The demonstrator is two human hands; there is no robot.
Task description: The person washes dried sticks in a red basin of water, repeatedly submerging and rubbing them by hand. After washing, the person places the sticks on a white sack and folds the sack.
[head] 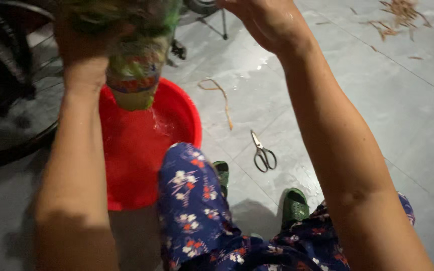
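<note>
Held up near the top edge of the view, a clear plastic bottle (135, 65) packed with blurred green leafy matter is seen directly above the red basin (126, 165), its neck pointing down. A banded label in red and blue is wrapped round its lower part, and a thin stream of water is seen falling from it into the basin. The left hand (79, 47) is closed round the bottle's side, so its grip is filled by the bottle, though the fingers are partly hidden and smeared by motion. The right hand (262, 20) is raised to the right of the bottle, apart from it; only its wet back and wrist are shown, so whether its grip is wide or narrow cannot be told.

The basin is round, smooth, glossy plastic, set on a grey tiled floor (418, 125) with a wet sheen. To the right of the basin a curled tan strip (222, 98) is lying, and further right a pair of metal scissors (263, 153) with dark loop handles. Just beside the basin's right rim a knee in dark blue floral cloth (192, 200) is seen, with two green moulded sandals (294, 206) beyond it. Left of the basin a dark spoked wheel (11, 100) is standing.
</note>
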